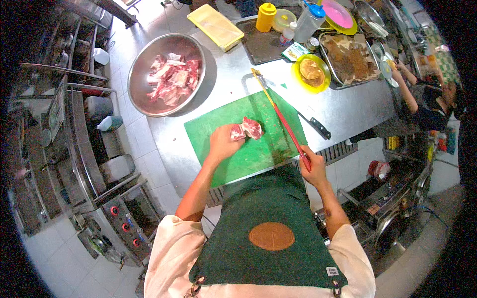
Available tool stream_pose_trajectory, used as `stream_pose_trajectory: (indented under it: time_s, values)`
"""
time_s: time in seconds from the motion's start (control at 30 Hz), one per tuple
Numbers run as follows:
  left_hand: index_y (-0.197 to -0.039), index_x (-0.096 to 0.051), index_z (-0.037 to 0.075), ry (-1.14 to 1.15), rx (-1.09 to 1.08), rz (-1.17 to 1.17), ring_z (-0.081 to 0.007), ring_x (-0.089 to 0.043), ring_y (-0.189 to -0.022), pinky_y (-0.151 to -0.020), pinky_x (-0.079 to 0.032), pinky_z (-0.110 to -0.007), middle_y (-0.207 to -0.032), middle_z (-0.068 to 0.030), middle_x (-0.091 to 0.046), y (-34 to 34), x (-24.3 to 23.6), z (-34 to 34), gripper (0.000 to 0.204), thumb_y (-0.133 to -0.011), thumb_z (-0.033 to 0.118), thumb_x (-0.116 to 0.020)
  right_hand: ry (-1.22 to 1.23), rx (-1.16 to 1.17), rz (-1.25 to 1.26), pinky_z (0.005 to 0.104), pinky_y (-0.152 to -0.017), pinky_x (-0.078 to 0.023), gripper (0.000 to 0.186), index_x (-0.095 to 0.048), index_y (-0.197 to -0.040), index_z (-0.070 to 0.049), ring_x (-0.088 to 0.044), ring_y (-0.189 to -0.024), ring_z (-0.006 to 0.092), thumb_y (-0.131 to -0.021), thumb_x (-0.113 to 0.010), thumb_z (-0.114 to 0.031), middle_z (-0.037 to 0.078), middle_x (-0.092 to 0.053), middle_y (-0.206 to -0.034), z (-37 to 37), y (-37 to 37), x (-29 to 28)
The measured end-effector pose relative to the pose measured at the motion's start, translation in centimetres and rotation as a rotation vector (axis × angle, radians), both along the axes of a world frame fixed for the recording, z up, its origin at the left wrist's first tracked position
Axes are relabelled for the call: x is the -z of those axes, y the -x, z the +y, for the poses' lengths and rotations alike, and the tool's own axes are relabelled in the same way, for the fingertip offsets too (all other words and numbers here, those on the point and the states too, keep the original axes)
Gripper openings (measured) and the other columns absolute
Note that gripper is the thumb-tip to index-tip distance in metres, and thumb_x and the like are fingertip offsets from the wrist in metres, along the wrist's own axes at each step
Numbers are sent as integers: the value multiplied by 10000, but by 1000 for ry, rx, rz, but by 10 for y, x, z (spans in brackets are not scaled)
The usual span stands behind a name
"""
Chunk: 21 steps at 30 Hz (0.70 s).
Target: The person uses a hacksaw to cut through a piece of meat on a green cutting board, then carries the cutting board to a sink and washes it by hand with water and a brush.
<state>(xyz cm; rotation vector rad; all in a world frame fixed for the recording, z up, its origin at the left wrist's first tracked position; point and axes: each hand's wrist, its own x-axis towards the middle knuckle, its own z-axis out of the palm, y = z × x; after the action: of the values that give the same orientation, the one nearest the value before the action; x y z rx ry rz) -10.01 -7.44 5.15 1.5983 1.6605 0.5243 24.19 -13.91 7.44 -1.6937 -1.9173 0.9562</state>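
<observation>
My left hand [224,144] is closed on a piece of raw bone-in meat [252,128], pressing it against the green cutting board [208,128]. Red flesh and pale fat or bone show beyond my fingers. Near the board's right front edge, my right hand [312,168] grips the handle of a long red-and-yellow hacksaw [281,116], seen nearly edge-on. It slants away over the board, its yellow far end past the back edge. The saw is apart from the meat. A black-handled knife [320,128] lies on the steel table just right of the board.
Left of the board, a large steel bowl [135,94] holds several raw meat pieces. Behind are a yellow-edged container [214,26], squeeze bottles [266,17] and a dark tray [253,47]. A yellow plate [297,79] bears pancakes. Another person [422,107] works at far right.
</observation>
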Motion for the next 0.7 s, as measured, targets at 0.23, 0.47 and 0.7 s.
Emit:
stream_pose_trajectory:
  time_s: [0.23,0.47,0.7]
  values:
    - [-865,-713,73,124,-87,-127,-331,-677,-701,-678,-525,-427,-742,-148,-691,6,-3,-38,224,-696,217,-743,-92,-284,-238,481,-621,-527,560,-634,-1257,-210,-672,-702,371,-708,-730,-164,163,-654,-744,2,-39,41]
    - [-940,-706,29,298,-315,-359,-228,-674,-691,-682,-524,-379,-829,-80,-724,-19,-16,-66,237,-734,145,-720,-182,-550,-256,481,-586,-504,455,-656,-1199,-191,-674,-681,325,-761,-753,-267,102,-653,-717,17,-88,52]
    - [-914,-629,72,698,-680,-895,-116,-598,-585,-472,-493,-311,-741,-3,-617,-48,9,-76,142,-802,107,-709,-224,-666,-200,463,-640,-503,663,-572,-1300,-179,-651,-720,323,-665,-764,-182,80,-616,-782,67,-73,49]
